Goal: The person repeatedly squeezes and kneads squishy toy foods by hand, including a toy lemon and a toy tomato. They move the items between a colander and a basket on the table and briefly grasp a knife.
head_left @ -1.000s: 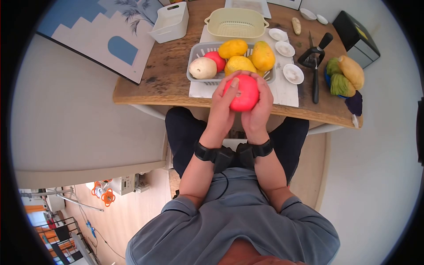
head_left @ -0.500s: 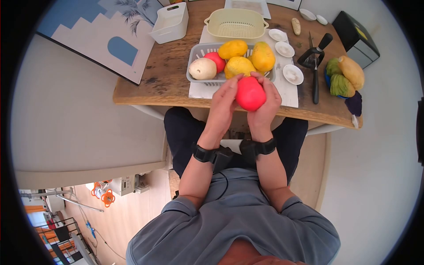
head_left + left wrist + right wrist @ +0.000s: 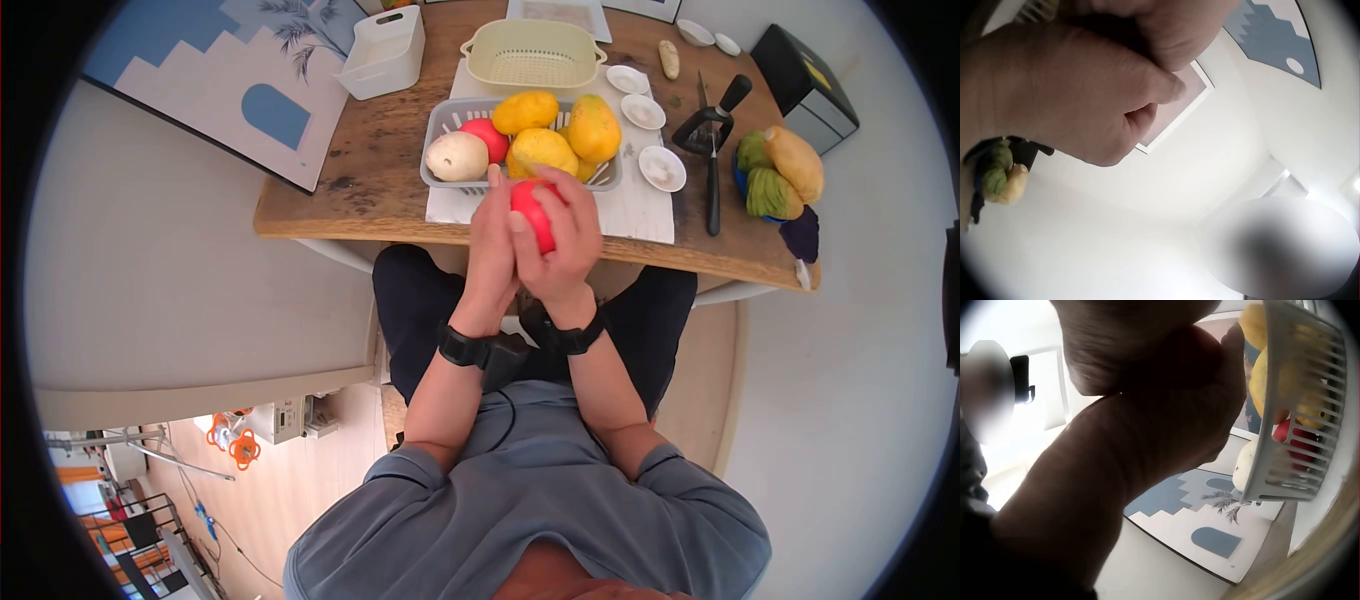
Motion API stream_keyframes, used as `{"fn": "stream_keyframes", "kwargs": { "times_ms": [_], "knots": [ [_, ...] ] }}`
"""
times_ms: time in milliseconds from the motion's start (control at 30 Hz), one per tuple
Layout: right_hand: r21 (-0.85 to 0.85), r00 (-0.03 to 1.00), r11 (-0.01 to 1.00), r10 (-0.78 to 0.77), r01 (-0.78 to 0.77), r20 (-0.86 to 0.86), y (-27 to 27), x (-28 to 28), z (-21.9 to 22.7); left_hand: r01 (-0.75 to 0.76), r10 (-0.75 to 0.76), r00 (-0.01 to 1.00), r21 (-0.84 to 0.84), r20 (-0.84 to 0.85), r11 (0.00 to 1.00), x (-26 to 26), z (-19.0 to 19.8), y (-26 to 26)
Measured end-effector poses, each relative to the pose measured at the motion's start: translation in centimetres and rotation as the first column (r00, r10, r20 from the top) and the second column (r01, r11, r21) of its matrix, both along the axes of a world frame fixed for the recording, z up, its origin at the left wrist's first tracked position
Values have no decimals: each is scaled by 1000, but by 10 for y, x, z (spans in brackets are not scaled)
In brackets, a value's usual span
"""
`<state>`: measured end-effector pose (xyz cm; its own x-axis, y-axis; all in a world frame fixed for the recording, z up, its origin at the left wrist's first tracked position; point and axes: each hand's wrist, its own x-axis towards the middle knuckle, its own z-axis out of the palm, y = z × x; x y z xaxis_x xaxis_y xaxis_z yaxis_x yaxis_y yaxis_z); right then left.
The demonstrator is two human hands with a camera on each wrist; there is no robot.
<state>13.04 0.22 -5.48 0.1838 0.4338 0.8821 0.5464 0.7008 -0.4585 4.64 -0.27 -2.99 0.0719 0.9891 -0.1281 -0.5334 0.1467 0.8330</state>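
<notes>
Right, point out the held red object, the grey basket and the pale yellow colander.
Held red object [image 3: 527, 203]: head view, exposed surface.
Grey basket [image 3: 1270, 394]: right wrist view, solid rim.
Pale yellow colander [image 3: 533, 40]: head view, bare inner wall.

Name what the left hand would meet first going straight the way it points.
Likely the grey slatted plastic basket, ahead of the left hand; their relative heights are hard to judge.

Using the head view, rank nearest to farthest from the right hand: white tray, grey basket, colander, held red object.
1. Held red object: in the right hand.
2. Grey basket: just beyond.
3. Colander: behind the basket.
4. White tray: far back.
</notes>
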Motion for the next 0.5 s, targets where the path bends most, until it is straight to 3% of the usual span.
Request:
{"fn": "stream_keyframes", "kwargs": {
  "times_ms": [67,100,133,167,200,267,300,367,400,467,500],
  "knots": [
    [-24,996,1000,1,-3,-93,0,2,-3,31,-29,999,46,-40,998,-3,-7,4],
    [-179,895,960,120,-215,-429,0,4,-2,65,-59,995,89,-75,994,-3,-9,6],
    [-245,676,859,148,-449,-722,-1,7,1,101,-87,990,131,-107,986,-2,-11,7],
    [-53,339,721,257,-691,-905,-1,13,4,159,-143,981,121,-129,980,-4,-12,7],
    [-55,340,721,257,-691,-905,0,18,6,159,-143,981,121,-128,980,-2,-11,6],
    [13,199,583,298,-812,-934,2,23,7,136,-133,991,112,-33,984,3,-10,3],
    [14,198,582,299,-813,-933,2,22,5,135,-132,991,113,-34,984,1,-10,3],
    [-126,346,532,338,-837,-875,2,23,0,151,-151,961,18,233,988,-3,-13,4],
    [-127,348,531,339,-838,-874,2,22,0,150,-150,960,19,235,989,-5,-13,4],
    [-248,706,771,337,-587,-623,3,14,0,182,-168,933,-13,318,983,-10,-12,6],
    [-247,705,772,335,-586,-625,3,13,0,184,-170,934,-15,315,983,-14,-13,8]
  ]
}}
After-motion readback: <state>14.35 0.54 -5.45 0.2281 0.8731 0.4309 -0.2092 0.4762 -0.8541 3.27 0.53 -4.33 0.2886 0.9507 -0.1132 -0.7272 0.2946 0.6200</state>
